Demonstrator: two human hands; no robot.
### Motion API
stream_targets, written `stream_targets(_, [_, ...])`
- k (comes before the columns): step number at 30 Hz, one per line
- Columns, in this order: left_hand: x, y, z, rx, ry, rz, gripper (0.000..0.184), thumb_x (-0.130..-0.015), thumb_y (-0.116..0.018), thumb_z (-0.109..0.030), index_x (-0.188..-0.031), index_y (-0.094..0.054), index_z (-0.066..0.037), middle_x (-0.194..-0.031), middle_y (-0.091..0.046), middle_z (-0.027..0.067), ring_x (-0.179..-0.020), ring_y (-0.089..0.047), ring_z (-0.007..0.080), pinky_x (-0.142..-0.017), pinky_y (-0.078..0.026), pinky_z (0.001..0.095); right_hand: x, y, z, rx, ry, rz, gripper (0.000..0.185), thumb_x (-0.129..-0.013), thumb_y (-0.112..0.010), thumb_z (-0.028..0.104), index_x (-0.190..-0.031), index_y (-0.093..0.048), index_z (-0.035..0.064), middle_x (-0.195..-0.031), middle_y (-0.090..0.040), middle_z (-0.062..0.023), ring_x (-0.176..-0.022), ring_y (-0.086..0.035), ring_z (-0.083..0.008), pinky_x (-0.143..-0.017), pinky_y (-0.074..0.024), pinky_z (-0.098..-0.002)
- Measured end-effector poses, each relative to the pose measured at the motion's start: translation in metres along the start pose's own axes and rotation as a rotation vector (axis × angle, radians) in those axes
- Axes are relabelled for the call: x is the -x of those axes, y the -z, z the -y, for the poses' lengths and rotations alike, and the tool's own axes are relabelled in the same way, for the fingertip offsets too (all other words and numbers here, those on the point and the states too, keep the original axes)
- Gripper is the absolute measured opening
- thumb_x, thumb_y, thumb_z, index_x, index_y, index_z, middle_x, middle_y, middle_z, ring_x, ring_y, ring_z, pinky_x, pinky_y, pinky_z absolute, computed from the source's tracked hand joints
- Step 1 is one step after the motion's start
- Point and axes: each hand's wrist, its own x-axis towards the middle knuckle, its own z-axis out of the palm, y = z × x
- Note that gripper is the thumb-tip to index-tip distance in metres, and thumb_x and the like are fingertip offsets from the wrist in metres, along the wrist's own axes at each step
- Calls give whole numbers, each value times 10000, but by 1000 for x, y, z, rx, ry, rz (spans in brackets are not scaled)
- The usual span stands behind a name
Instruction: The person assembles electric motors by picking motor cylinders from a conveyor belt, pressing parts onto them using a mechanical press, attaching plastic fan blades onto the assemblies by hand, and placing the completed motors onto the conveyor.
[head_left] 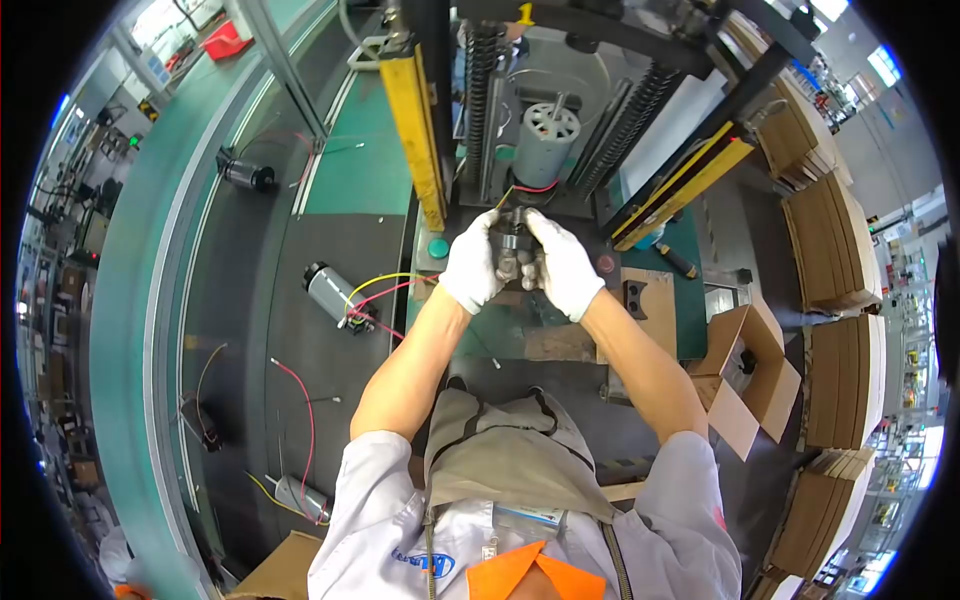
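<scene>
My left hand (472,264), in a white glove, and my right hand (567,266), gloved likewise, are closed around a dark metal part (514,241) between them. The part has a shiny ring around it; its exact kind is hard to make out, and the fingers hide some of it. Just beyond my hands, a grey cylindrical motor (546,148) stands upright in a press fixture, its shaft pointing up and a red wire at its base. A green button (438,248) is left of my left hand, and a red button (522,262) lies between my hands.
Yellow-striped guard posts (412,140) flank the fixture. On the conveyor (270,370) at left lie several motors, one a silver motor (338,296) with red and yellow wires. An open cardboard box (745,375) sits at right, near stacked cartons (833,240). A screwdriver (678,262) lies at the bench's right.
</scene>
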Motion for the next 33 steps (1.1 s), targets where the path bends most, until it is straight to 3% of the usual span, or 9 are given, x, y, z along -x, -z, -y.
stream_targets(5, [-13,-44,-17,-104,-75,-143,435,-1130,-437,-465,-1085,-642,-84,-747,-687,71,-505,-604,165,-437,-480,293,-22,17,31,-158,-10,10,238,-1073,-610,349,-1129,-682,130,-809,-654,-18,-542,-507,-137,-512,-433,-330])
stream_targets(8, [-33,-61,-24,-545,-530,-191,473,-1113,-490,-519,-1175,-648,-77,-676,-608,30,-473,-551,135,-417,-422,273,-20,22,78,-160,66,-3,210,-1070,-601,321,-1101,-688,133,-906,-694,-41,-576,-553,-147,-495,-492,-332])
stream_targets(11, [-50,-74,-37,-1386,-1000,-426,895,-947,-733,-544,-1591,-405,-17,-976,-746,214,-879,-744,348,-821,-597,451,-23,20,133,-253,237,2,239,-1081,-581,338,-1079,-667,115,-850,-645,-31,-572,-532,-149,-519,-484,-347])
stream_targets(14, [-67,-94,-47,-1657,-1047,-496,1079,-865,-795,-579,-1646,-285,-37,-1291,-707,275,-1163,-695,446,-964,-549,476,-44,16,167,-242,350,-3,221,-1073,-610,358,-1052,-638,139,-850,-594,-20,-673,-522,-153,-668,-467,-351])
stream_targets(18, [-70,-98,-56,-1773,-785,-466,1082,-905,-751,-616,-1667,-245,-38,-1263,-718,275,-1134,-700,464,-924,-568,492,-103,20,169,-180,303,-34,258,-1075,-589,266,-1201,-660,52,-971,-704,-97,-691,-625,-211,-563,-540,-389])
stream_targets(25, [-89,-75,-47,-1839,-1140,-499,752,-977,-715,-500,-1533,-450,-68,-995,-767,219,-824,-761,393,-704,-598,476,-106,27,162,32,412,94,291,-1070,-520,262,-1148,-711,56,-958,-744,-132,-709,-688,-241,-575,-531,-374])
stream_targets(26, [-79,-87,-52,-1815,-857,-528,784,-987,-715,-475,-1562,-454,-11,-1100,-763,232,-980,-742,376,-880,-568,439,-108,28,160,122,461,45,261,-1078,-520,271,-1120,-700,87,-919,-716,-98,-655,-646,-207,-525,-495,-347])
stream_targets(27, [-83,-82,-52,-1767,-930,-492,1025,-902,-750,-607,-1634,-325,-28,-1055,-746,278,-955,-722,463,-854,-565,507,-109,28,160,213,515,-1,236,-1086,-519,280,-1093,-690,117,-880,-688,-65,-600,-604,-173,-474,-458,-320])
stream_targets(33, [-79,-87,-51,-1751,-924,-488,980,-916,-774,-559,-1609,-371,3,-1218,-721,300,-1125,-706,453,-947,-561,465,-107,26,162,398,634,-90,282,-1064,-539,276,-1005,-677,37,-739,-584,-56,-535,-547,-198,-493,-461,-355])
